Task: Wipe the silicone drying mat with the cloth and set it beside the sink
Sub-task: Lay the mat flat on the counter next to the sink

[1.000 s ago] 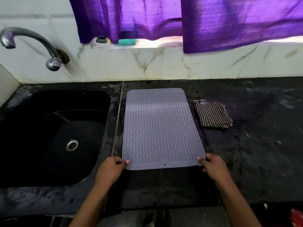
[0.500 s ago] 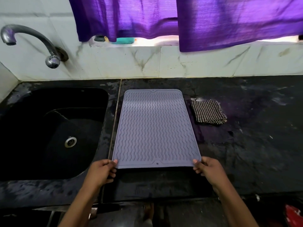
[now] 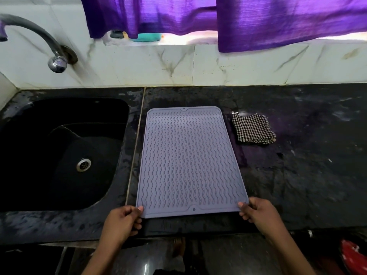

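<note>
A grey-lilac silicone drying mat [image 3: 188,161] with wavy ridges lies lengthwise on the black counter, just right of the black sink [image 3: 59,151]. My left hand [image 3: 123,221] pinches the mat's near left corner. My right hand [image 3: 258,213] pinches its near right corner. The near edge looks slightly raised off the counter. A folded black-and-white checked cloth [image 3: 253,129] rests on the counter right of the mat's far corner, touched by neither hand.
A curved metal tap [image 3: 39,38] comes out of the marble wall above the sink. Purple curtains [image 3: 218,14] hang over a window ledge with a teal object [image 3: 146,37]. The wet black counter [image 3: 307,165] runs on to the right. Something red [image 3: 353,257] lies on the floor.
Both hands have kept hold of the mat's near corners. The mat has shifted a little toward me and the counter's front edge, and the view has moved with my head.
</note>
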